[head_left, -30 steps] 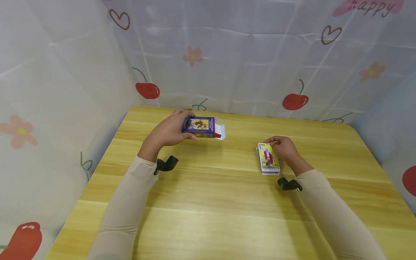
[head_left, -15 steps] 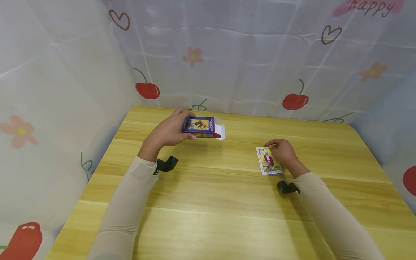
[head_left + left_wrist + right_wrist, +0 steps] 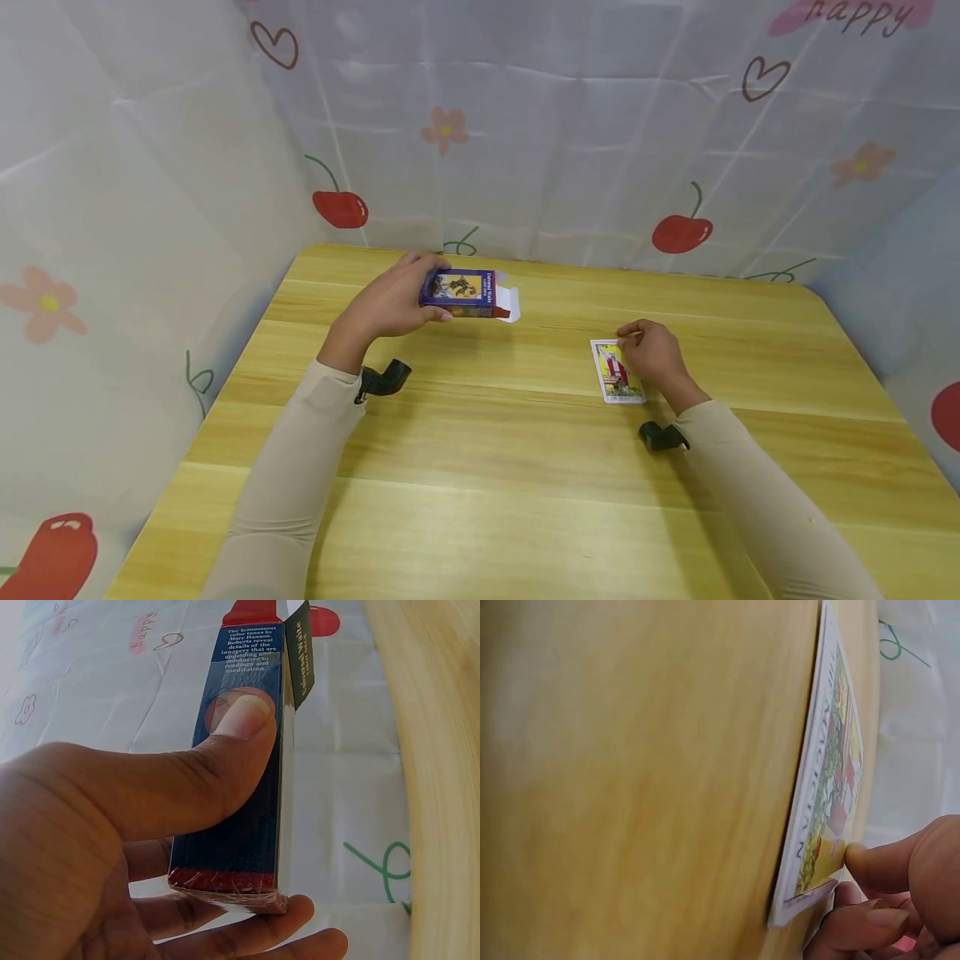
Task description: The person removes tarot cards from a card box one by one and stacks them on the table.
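At the back left of the table, my left hand (image 3: 386,302) holds a blue tarot card box (image 3: 459,287), its flap end pointing right. In the left wrist view the thumb presses one narrow side of the box (image 3: 229,851), with fingers behind and beneath it. To the right, a small stack of tarot cards (image 3: 617,372) lies face up, a Magician card (image 3: 831,780) on top. My right hand (image 3: 655,357) pinches the stack's right edge. In the right wrist view the thumb touches the top card's border and curled fingers sit along the side.
The pale wood table (image 3: 465,500) reaches a white cherry-printed curtain (image 3: 555,167) at the back. Similar curtain hangs at the left and right. A dark wrist mount (image 3: 384,377) sits below the left hand, another dark mount (image 3: 662,436) below the right.
The top card has slid down and then slightly left, so the cards now line up as one neat stack. My right hand has shifted slightly nearer; the left hand and box stay still.
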`<state>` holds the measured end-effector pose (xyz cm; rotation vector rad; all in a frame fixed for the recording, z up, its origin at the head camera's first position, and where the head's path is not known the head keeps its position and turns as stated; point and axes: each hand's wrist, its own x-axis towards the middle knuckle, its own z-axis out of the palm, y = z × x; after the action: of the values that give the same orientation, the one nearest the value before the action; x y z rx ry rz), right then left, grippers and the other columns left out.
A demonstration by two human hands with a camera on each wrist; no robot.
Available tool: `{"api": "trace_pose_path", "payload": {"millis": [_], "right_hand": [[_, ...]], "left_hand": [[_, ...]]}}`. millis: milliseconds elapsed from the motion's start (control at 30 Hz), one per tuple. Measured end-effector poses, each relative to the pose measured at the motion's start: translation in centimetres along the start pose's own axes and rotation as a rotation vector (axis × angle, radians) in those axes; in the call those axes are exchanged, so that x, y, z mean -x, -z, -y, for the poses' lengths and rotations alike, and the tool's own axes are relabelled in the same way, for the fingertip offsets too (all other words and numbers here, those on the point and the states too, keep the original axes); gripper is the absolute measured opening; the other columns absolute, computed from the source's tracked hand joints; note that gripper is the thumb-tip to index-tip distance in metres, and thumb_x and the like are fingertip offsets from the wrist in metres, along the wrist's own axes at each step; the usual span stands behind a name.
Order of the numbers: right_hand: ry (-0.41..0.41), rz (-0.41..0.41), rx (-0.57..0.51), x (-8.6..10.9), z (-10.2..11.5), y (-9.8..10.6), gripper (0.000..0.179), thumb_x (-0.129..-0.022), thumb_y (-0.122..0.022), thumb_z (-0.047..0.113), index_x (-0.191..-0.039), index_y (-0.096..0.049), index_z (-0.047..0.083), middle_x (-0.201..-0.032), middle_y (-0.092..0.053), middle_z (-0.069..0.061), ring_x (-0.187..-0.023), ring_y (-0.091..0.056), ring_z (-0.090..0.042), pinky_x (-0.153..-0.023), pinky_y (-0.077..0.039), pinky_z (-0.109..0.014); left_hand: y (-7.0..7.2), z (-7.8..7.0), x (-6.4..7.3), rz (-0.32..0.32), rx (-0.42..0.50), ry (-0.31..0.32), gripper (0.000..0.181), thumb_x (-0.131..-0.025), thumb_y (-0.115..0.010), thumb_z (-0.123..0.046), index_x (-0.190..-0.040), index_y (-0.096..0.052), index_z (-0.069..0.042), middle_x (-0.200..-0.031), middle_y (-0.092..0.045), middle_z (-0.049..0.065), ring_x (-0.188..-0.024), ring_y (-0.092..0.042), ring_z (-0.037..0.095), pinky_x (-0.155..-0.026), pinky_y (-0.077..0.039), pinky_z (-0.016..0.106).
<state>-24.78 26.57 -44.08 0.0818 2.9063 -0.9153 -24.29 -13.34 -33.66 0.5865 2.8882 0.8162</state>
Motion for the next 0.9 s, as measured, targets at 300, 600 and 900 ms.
{"api": "trace_pose_path", "payload": {"millis": [300, 600, 900], "right_hand": [[-0.001, -0.03, 0.029, 0.2, 0.6, 0.1, 0.032, -0.101, -0.044, 0.019, -0.121, -0.063, 0.003, -0.109, -0.069, -0.022, -0.083, -0.063, -0.027, -0.063, -0.044, -0.029], [0.196, -0.094, -0.178, 0.6, 6.1, -0.7, 0.034, -0.102, -0.052, 0.031, -0.124, -0.061, 0.005, -0.093, -0.06, -0.013, -0.065, -0.051, -0.017, -0.058, -0.042, -0.03], [0.331, 0.006, -0.703, 1.5, 12.7, -1.5, 0.027, -0.099, -0.061, 0.027, -0.115, -0.065, 0.006, -0.103, -0.059, 0.0, -0.06, -0.041, -0.005, -0.053, -0.035, -0.022]], "left_hand": [[0.1, -0.2, 0.1, 0.005, 0.002, -0.008, 0.072, -0.086, -0.078, -0.029, -0.145, -0.042, -0.011, -0.14, -0.044, 0.013, -0.12, -0.046, 0.027, -0.104, -0.043, 0.047], [0.2, -0.1, 0.0, 0.008, -0.013, -0.001, 0.072, -0.087, -0.077, -0.03, -0.146, -0.042, -0.012, -0.142, -0.043, 0.014, -0.123, -0.046, 0.028, -0.105, -0.042, 0.049], [0.1, -0.2, 0.1, 0.005, -0.006, -0.014, 0.072, -0.085, -0.078, -0.031, -0.145, -0.043, -0.011, -0.144, -0.043, 0.014, -0.125, -0.045, 0.027, -0.107, -0.041, 0.049]]}}
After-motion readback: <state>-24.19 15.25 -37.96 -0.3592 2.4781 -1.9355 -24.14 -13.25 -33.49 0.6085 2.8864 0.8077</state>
